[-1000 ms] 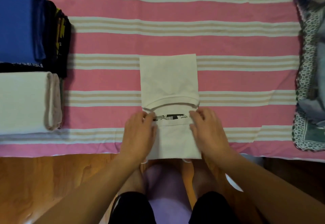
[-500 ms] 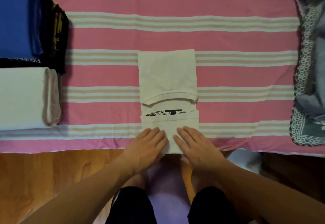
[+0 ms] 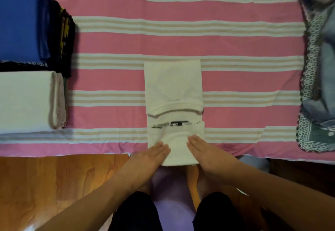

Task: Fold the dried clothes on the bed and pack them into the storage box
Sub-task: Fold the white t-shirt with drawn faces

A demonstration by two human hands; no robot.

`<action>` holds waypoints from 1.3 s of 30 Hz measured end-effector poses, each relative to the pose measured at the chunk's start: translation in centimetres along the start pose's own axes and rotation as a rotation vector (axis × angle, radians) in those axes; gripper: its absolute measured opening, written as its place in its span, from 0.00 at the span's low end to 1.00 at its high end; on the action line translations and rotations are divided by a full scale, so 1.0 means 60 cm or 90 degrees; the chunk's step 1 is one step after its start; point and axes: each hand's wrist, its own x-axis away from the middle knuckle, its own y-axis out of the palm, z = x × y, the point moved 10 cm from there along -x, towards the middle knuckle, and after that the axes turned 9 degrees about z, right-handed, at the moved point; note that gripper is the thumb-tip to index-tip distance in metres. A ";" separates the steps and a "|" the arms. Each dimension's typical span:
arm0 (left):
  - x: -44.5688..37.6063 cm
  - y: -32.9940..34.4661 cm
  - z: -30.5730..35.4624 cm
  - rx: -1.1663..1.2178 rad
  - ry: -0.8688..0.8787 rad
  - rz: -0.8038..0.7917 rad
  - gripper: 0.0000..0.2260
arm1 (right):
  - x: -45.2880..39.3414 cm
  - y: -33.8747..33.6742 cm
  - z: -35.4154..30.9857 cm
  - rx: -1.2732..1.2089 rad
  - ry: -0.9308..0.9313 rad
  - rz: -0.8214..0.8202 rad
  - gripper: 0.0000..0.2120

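A cream T-shirt (image 3: pixel 173 85) lies folded into a narrow strip in the middle of the pink striped bed sheet (image 3: pixel 181 43). Its near end is turned up, and a sliver of black print shows in the gap between the two flaps. My left hand (image 3: pixel 152 155) lies flat, fingers straight, on the left part of the near flap. My right hand (image 3: pixel 204 151) lies flat beside it on the right part. Both press the fabric at the bed's near edge. No storage box is in view.
Folded clothes are stacked at the left: a blue piece (image 3: pixel 20 25) on black ones (image 3: pixel 62 38), and a white bundle (image 3: pixel 27 101) nearer me. A patterned grey-green cloth (image 3: pixel 315 94) lies at the right edge. Wooden floor (image 3: pixel 54 180) runs below the bed.
My hands turned the shirt's near end up over the print, then slid back toward me and flattened on the flap, moving slightly apart.
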 end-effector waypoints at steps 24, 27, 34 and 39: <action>-0.153 -0.231 -0.245 0.194 -0.574 0.468 0.15 | -0.192 -0.183 0.278 -0.472 0.631 0.402 0.16; -0.198 -0.184 -0.137 -0.065 -0.295 0.312 0.21 | -0.183 -0.188 0.264 -0.391 0.619 0.411 0.19; -0.227 -0.073 -0.179 -0.114 -0.353 0.106 0.29 | -0.200 -0.190 0.123 -0.107 0.393 0.334 0.29; -0.223 -0.065 -0.193 -0.137 -0.392 0.019 0.31 | -0.146 -0.150 0.192 -0.196 0.565 0.332 0.28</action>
